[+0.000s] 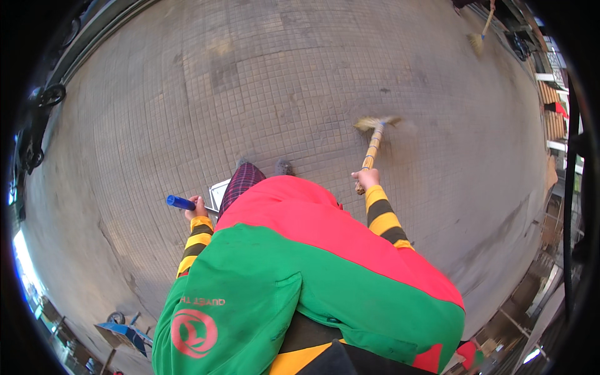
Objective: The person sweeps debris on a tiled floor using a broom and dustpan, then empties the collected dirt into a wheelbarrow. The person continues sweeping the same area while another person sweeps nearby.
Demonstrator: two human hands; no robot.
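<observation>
In my right hand (367,179) is a straw broom (373,145), gripped near the end of its bound handle. Its bristles spread on the tiled floor ahead and to the right, slightly smeared by motion. My left hand (197,208) is closed round a rod with a blue end (180,202) that sticks out to the left. That rod appears to join a white dustpan (219,192) beside my left leg, which partly hides it. Both forearms wear yellow and black striped sleeves.
Square-tiled paving (275,81) stretches around my feet. At the far right another person's broom (478,42) touches the ground. Motorbikes (51,97) line the left edge, and a blue wheelbarrow (128,334) stands at the lower left. Stacked items crowd the right edge.
</observation>
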